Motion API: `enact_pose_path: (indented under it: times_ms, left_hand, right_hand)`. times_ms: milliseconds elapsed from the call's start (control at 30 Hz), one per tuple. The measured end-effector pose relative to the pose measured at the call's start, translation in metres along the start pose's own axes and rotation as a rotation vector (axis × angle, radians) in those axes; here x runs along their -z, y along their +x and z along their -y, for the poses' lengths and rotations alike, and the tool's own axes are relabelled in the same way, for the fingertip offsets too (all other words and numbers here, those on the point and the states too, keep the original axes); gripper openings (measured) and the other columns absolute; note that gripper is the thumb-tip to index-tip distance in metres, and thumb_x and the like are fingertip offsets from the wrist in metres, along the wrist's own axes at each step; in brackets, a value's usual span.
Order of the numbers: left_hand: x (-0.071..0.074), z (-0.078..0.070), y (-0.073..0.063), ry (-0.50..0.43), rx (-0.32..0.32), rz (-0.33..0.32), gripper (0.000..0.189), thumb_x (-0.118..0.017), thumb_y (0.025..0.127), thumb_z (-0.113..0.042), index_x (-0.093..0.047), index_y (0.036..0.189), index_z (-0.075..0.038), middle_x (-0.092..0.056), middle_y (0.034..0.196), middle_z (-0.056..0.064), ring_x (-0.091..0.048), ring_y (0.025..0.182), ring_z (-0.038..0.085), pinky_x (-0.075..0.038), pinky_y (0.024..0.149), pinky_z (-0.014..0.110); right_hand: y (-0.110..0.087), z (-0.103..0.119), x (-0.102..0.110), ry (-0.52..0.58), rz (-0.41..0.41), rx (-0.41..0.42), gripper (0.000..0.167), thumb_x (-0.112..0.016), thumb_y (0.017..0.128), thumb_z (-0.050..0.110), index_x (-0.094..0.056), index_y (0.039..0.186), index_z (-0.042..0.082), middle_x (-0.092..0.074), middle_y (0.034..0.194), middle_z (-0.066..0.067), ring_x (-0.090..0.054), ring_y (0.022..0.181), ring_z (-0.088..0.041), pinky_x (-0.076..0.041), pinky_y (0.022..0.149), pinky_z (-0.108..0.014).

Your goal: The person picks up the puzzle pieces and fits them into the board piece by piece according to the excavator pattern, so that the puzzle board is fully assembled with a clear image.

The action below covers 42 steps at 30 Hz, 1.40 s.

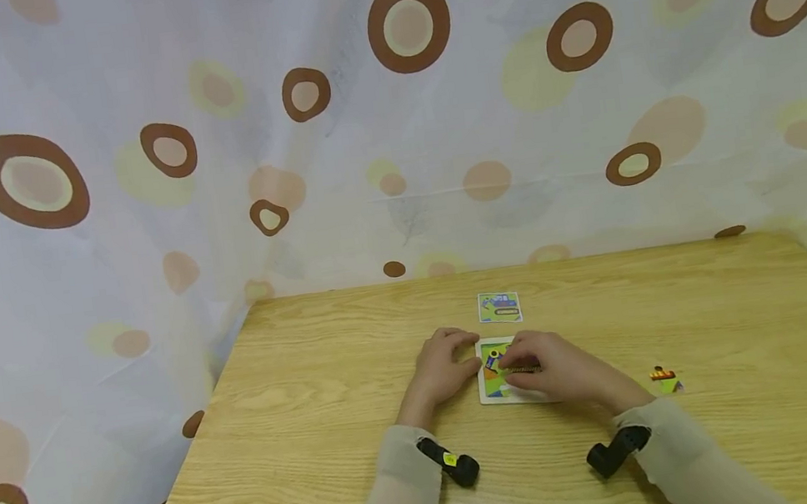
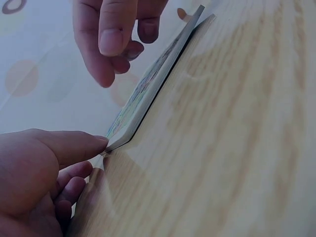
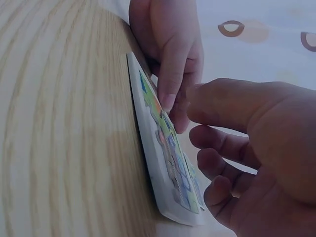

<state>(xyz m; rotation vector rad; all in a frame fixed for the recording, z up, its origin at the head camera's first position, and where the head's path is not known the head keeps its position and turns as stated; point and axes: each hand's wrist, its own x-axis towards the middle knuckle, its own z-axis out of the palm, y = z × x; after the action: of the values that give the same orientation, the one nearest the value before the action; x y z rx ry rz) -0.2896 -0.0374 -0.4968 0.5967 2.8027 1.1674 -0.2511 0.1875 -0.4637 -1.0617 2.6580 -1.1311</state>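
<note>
A small white-edged puzzle board (image 1: 493, 400) with a bright green and orange picture lies on the table. At its left edge rests my left hand (image 1: 442, 367), the thumb touching the rim near a corner and the other fingers loosely bent beside it. My right hand (image 1: 552, 364) hovers over the right part of the board, its fingers bent and covering much of the picture. In the right wrist view no piece shows between that hand's thumb (image 3: 222, 102) and fingers. Raised pieces (image 3: 173, 153) sit on the board there.
Beyond the board lies a square picture card (image 1: 499, 307) showing a blue vehicle. Loose colourful puzzle pieces (image 1: 665, 379) are off to the right. The wooden table (image 1: 291, 383) meets a patterned cloth (image 1: 360, 148) at the back and left.
</note>
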Motion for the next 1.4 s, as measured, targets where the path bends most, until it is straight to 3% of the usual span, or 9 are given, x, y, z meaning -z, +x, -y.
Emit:
enact_pose_path:
  times_ms: [433,667,933,1400]
  left_hand:
    - [0.000,-0.001,-0.002,-0.021,0.018,0.002,0.035,-0.068,0.093,-0.021,-0.067,0.128,-0.015,-0.054,0.133,0.006,-0.046,0.127,0.028,-0.035,0.108,0.044]
    - [0.002,-0.001,-0.003,-0.016,0.022,0.001,0.035,-0.068,0.093,-0.022,-0.067,0.128,-0.015,-0.053,0.134,0.006,-0.045,0.128,0.030,-0.034,0.108,0.046]
    - [0.000,-0.004,-0.003,-0.029,0.023,0.008,0.035,-0.068,0.094,-0.022,-0.067,0.128,-0.016,-0.052,0.135,0.006,-0.044,0.129,0.029,-0.032,0.109,0.047]
    - [0.000,-0.004,-0.003,-0.028,0.011,0.004,0.035,-0.068,0.094,-0.021,-0.067,0.128,-0.015,-0.053,0.134,0.006,-0.046,0.128,0.029,-0.034,0.108,0.046]
  right_hand:
    - [-0.025,0.004,0.024,-0.088,-0.006,-0.098,0.018,-0.070,0.093,0.015,-0.075,0.110,0.012,-0.059,0.094,0.009,-0.054,0.082,-0.009,-0.050,0.070,-0.029]
    - [-0.046,-0.003,0.037,-0.140,-0.013,-0.111,0.020,-0.067,0.095,0.013,-0.072,0.114,0.008,-0.061,0.100,0.005,-0.055,0.089,-0.011,-0.051,0.075,-0.031]
    - [-0.067,-0.010,0.054,-0.162,-0.007,-0.134,0.024,-0.070,0.092,0.015,-0.070,0.116,0.008,-0.061,0.103,0.003,-0.054,0.087,-0.013,-0.050,0.071,-0.030]
    - [-0.098,-0.027,0.068,-0.239,-0.040,-0.061,0.028,-0.072,0.092,0.023,-0.070,0.116,0.009,-0.059,0.107,0.001,-0.056,0.093,-0.018,-0.051,0.073,-0.037]
